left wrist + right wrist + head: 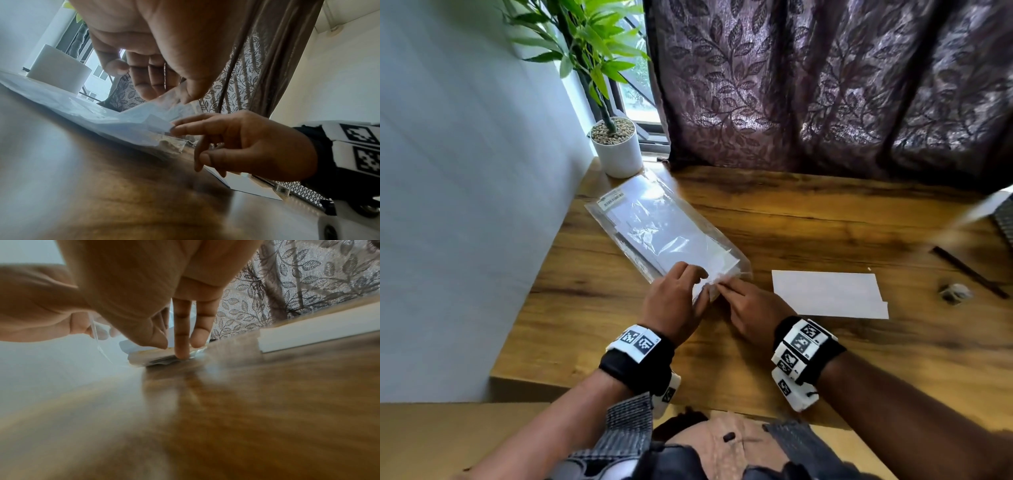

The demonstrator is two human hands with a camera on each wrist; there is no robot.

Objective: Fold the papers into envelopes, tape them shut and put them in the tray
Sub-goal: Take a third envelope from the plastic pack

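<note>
— Right, left hand [674, 301] first: fingers curled over the open near end of the clear plastic sleeve [654, 222], thumb and fingertips [152, 91] pinching the lifted plastic edge together with a raised white sheet.

— And the right hand [748, 313]?

— Barely spread, fingers nearly straight. Index finger [182, 344] pressing down on the sleeve's near corner, tip flat against the stacked edges; thumb alongside, touching the same corner. Nothing gripped, only held down.

— Look of the papers [671, 240]?

— White, flat, stacked inside the sleeve, slightly fanned at the near end where the plastic crinkles. Barcode label at the far end. Sleeve lying diagonally on the left part of the wooden table [791, 219], far end close to a white plant pot [618, 147].

— Anything outward from there?

— One loose white sheet [828, 294] flat on the table just right of the right hand, apparently folded lengthwise, not touching the sleeve. Further right, a small greyish blurred object [955, 293] and a thin dark stick [967, 272]; too smeared to name. Mesh edge of something at the far right [1005, 222], perhaps a tray, hard to tell. Leaf-patterned curtain [825, 85] behind.
</note>
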